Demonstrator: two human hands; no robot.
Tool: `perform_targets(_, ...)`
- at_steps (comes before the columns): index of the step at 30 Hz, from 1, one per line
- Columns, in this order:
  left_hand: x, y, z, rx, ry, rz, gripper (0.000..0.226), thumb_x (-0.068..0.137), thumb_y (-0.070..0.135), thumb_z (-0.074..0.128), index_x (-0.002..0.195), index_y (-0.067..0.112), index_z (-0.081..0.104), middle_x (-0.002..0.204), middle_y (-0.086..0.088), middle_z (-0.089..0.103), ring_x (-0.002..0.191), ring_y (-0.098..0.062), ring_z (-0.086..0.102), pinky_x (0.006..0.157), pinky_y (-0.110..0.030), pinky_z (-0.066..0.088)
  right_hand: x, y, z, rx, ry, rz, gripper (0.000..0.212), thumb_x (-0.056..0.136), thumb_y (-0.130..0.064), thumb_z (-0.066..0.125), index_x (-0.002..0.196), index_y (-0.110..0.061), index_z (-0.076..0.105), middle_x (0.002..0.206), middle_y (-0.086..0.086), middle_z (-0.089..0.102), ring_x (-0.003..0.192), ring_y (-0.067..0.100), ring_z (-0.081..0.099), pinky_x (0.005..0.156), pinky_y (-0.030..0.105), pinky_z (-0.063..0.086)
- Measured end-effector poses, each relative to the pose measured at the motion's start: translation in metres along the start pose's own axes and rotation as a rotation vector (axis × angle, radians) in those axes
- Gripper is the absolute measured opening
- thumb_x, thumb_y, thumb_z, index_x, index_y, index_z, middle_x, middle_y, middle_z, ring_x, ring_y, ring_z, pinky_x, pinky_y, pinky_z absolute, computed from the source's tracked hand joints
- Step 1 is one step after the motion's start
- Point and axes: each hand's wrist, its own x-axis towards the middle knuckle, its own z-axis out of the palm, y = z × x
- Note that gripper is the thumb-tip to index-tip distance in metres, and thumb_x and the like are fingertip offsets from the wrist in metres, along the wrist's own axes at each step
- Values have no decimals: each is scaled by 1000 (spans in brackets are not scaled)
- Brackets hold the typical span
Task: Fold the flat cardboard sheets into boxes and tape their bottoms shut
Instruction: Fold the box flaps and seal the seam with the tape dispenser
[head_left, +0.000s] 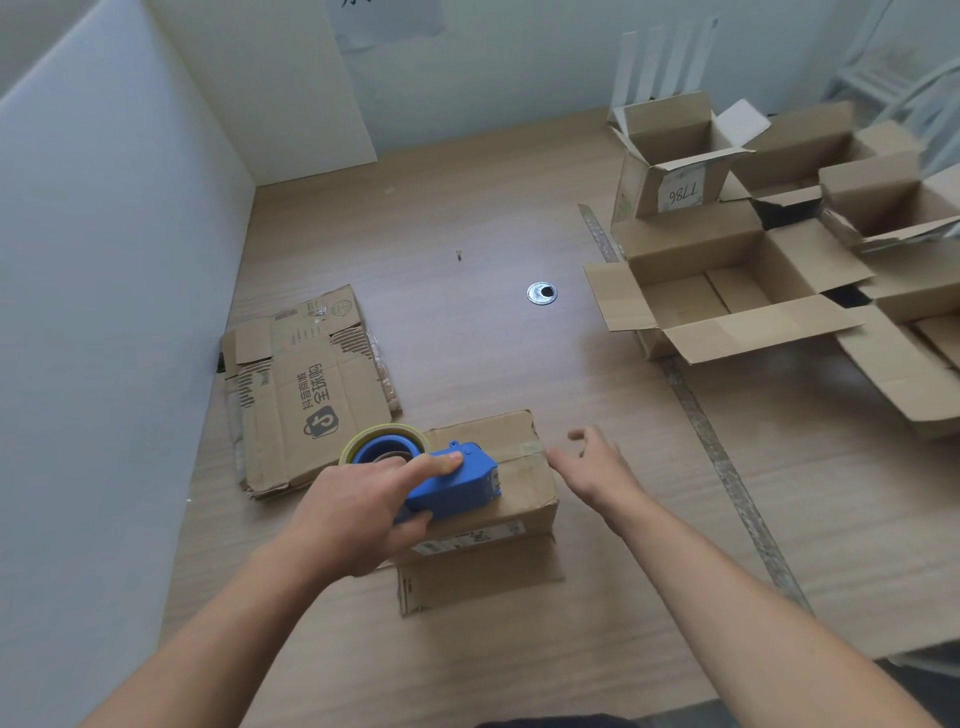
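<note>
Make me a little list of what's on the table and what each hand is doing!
box: closed side up, a tape strip along its seam
left hand: holds the blue tape dispenser, which sits on the box
right hand: open, fingers spread, at the box's right edge
flat cardboard sheets: stacked on the left, by the wall
open boxes: folded up, tops open, grouped on the right
table: light wood
</note>
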Motion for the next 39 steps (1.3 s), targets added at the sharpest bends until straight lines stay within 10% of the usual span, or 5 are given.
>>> perform_targets(4, -2, -1, 1, -9, -2, 0, 57, 77, 53, 43, 134, 48, 37, 83, 16, 66, 57, -12, 59, 41, -26, 42, -8, 7, 0, -161, 69, -230, 28, 95, -36, 57, 73, -18, 59, 82, -2, 53, 88, 20, 53, 66, 29, 33)
perform_targets(9, -1, 2, 0, -13, 1, 5, 56, 78, 53, 42, 134, 51, 34, 87, 15, 67, 62, -13, 62, 43, -28, 44, -21, -11, -2, -20, 60, -256, 42, 98, -41, 52, 69, -11, 57, 64, -2, 53, 66, 16, 48, 59, 32, 35)
perform_targets(21, 3, -1, -13, -47, -36, -32, 61, 76, 61, 31, 135, 59, 21, 90, 12, 66, 69, -18, 58, 55, -28, 41, -15, -10, 10, -140, 113, -285, 26, 94, -45, 58, 85, -20, 62, 90, -2, 66, 90, 22, 58, 73, 34, 46)
perform_targets(27, -2, -20, -43, -49, -151, -142, 69, 67, 60, 39, 136, 59, 39, 59, 14, 45, 64, -15, 50, 59, -29, 43, -8, -13, 12, -227, 82, -287, 19, 96, -46, 53, 100, -30, 62, 93, -9, 62, 102, 28, 58, 81, 38, 47)
perform_targets(39, -64, -82, -65, -689, -409, -508, 61, 62, 45, 65, 114, 73, 49, 106, 31, 65, 94, 0, 65, 79, -24, 52, 8, -5, 15, -240, 56, -320, 34, 93, -51, 51, 123, -39, 61, 116, 2, 70, 113, 30, 59, 92, 42, 49)
